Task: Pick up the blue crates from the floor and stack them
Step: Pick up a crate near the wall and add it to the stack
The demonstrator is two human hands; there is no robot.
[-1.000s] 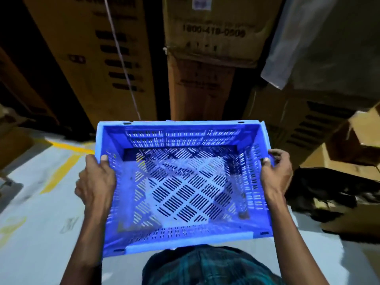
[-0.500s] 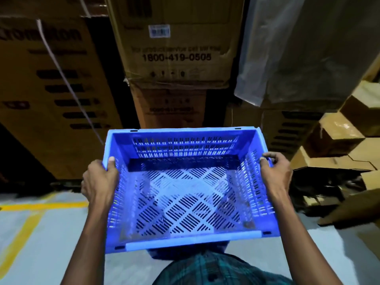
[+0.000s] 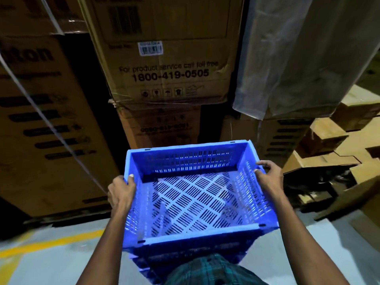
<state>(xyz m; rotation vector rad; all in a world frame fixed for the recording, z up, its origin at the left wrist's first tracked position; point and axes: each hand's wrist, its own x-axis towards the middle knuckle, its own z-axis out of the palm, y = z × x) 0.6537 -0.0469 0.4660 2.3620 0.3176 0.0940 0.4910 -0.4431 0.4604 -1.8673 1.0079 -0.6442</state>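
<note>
A: Biggest things first?
B: Stacked cardboard boxes [image 3: 168, 64] fill twelve o'clock; a hanging plastic sheet [image 3: 298, 58] at one; loose cartons [image 3: 333, 145] at three; bare floor [image 3: 51, 262] at eight.
A: And the step?
B: Stacking, I judge; the blue crate [image 3: 197, 194] sits low centre, over the lower crates [image 3: 185, 258] at six; whether it touches them, I cannot tell.
A: Grip?
B: The left hand [image 3: 121, 194] clasps its nine o'clock rim; the right hand [image 3: 269, 177] clasps the three o'clock rim.
A: Next?
B: Square the corners, lower evenly; room is tight ahead, open leftward.
</note>
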